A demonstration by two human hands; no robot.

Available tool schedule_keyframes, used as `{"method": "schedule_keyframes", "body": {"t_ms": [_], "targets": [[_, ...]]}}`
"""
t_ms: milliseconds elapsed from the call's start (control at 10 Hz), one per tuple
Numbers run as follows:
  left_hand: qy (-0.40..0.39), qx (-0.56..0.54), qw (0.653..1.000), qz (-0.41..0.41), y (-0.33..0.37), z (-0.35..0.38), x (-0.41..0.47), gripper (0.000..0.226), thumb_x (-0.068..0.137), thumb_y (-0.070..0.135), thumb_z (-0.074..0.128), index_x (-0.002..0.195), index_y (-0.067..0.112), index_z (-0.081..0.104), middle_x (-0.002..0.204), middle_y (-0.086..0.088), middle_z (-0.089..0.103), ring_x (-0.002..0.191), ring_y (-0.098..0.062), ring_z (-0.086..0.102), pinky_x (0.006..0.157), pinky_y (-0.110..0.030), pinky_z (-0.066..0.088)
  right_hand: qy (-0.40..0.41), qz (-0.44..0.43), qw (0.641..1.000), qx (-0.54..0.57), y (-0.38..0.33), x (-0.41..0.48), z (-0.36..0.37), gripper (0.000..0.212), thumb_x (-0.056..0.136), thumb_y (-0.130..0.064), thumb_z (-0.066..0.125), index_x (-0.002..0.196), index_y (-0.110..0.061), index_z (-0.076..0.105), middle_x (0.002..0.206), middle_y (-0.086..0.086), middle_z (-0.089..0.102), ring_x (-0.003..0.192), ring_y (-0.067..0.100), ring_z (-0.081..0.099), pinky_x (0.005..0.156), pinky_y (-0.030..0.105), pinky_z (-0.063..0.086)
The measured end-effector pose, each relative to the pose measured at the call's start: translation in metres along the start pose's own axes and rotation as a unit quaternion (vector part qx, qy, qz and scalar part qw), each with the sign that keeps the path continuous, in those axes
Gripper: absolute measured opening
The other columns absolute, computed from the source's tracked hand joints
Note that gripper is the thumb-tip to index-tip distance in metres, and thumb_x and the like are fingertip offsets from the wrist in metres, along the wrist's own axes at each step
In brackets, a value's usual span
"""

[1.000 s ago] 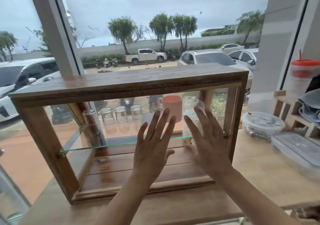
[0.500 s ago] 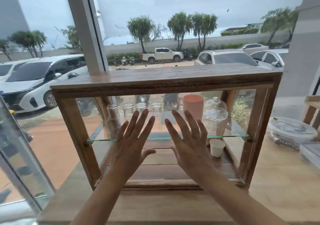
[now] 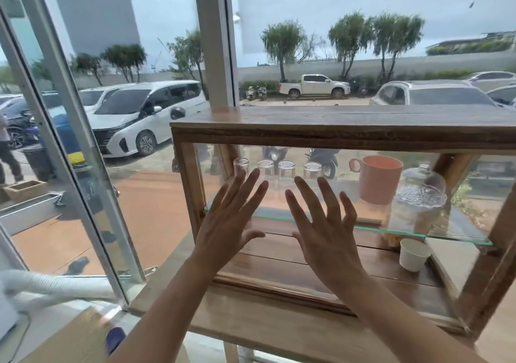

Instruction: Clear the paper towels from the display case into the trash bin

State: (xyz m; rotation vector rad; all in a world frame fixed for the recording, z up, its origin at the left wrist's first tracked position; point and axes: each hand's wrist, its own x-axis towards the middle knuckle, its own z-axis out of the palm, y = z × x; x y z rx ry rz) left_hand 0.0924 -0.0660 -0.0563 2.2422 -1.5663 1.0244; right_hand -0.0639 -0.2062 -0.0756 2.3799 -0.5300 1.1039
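A wooden display case (image 3: 343,128) with glass sides stands on a wooden counter by the window. My left hand (image 3: 229,223) and my right hand (image 3: 326,231) are raised flat in front of its glass front, fingers spread, holding nothing. Inside, several upturned clear glasses (image 3: 284,172), a pink mug (image 3: 378,178) and a lidded glass jar (image 3: 418,203) sit on the glass shelf (image 3: 279,215). A white paper cup (image 3: 413,253) stands on the case's wooden floor at the right. I see no paper towels and no trash bin in this view.
The wooden counter (image 3: 279,332) carries the case and ends at the left beside a slanted metal window frame (image 3: 83,167). A white ribbed hose (image 3: 53,287) and a light surface lie at the lower left. Parked cars show through the window.
My view has swung left, so the case now sits to the right and the containers at its right side are out of view. Both hands stay raised and spread in front of the glass.
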Motion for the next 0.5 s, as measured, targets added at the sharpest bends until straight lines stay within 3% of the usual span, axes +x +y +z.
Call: {"method": "schedule_keyframes", "body": {"t_ms": [300,400,500], "targets": [[-0.023,0.018,1.000,0.005,-0.030,0.000,-0.012,0.110,0.074,0.053,0.072,0.154,0.022,0.003,0.164,-0.003,-0.001,0.151,-0.023,0.000,0.120,-0.050,0.021,-0.006,-0.008,1.000,0.024,-0.024,0.013,0.004,0.100,0.063,-0.010,0.086,0.149,-0.021,0.037,0.163,0.004,0.021,0.149,0.035,0.020,0.114,0.058,0.022],[0.001,-0.022,0.999,-0.028,-0.030,0.001,-0.023,0.097,0.080,0.038,0.073,0.154,0.018,0.013,0.164,-0.006,0.004,0.152,-0.023,0.001,0.121,-0.047,0.020,-0.009,-0.025,0.999,0.048,-0.021,0.010,-0.003,0.090,0.068,-0.033,0.084,0.146,-0.024,0.041,0.162,0.006,0.025,0.149,0.035,0.022,0.114,0.057,0.022],[0.055,-0.103,0.990,-0.084,-0.020,0.002,-0.058,0.077,0.087,0.027,0.066,0.151,0.012,0.025,0.162,-0.010,0.019,0.149,-0.023,0.019,0.118,-0.036,0.026,0.026,-0.026,0.989,0.143,-0.010,0.010,-0.026,0.077,0.073,-0.039,0.080,0.141,-0.021,0.047,0.155,0.009,0.035,0.145,0.031,0.030,0.112,0.053,0.026]]}}
